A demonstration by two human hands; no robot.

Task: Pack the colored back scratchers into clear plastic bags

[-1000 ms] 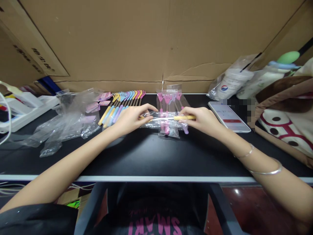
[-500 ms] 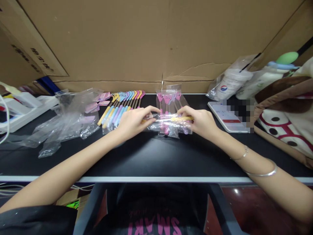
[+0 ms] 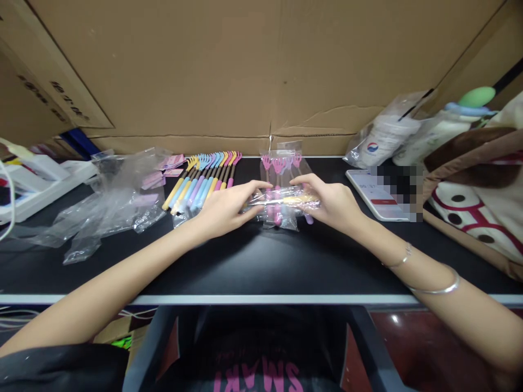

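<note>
A clear plastic bag with a yellow-handled back scratcher [image 3: 292, 200] in it lies crosswise between my hands. My left hand [image 3: 226, 208] is closed on the bag's left end, with thumb and fingers around it. At the other end, my right hand [image 3: 333, 200] grips the bag by the yellow handle, its fingertips partly hidden by the film. Beneath it are several bagged back scratchers [image 3: 278, 166] with pink and purple hand-shaped heads. Left of them, a row of unbagged back scratchers [image 3: 204, 182] has yellow, blue, purple and pink handles; my left hand covers some lower ends.
Crumpled clear bags [image 3: 118, 190] and pink cards [image 3: 171, 161] lie on the left, near a white power strip [image 3: 49, 188]. On the right are a phone [image 3: 373, 198], a bagged cup [image 3: 379, 141], a bottle [image 3: 455, 128] and a cloth bag [image 3: 478, 212]. Cardboard [image 3: 196, 71] stands behind.
The yellow handle has shifted slightly left, and film now covers more of its right end. My right fingers have edged left; my left hand has opened its grip slightly around the bag.
</note>
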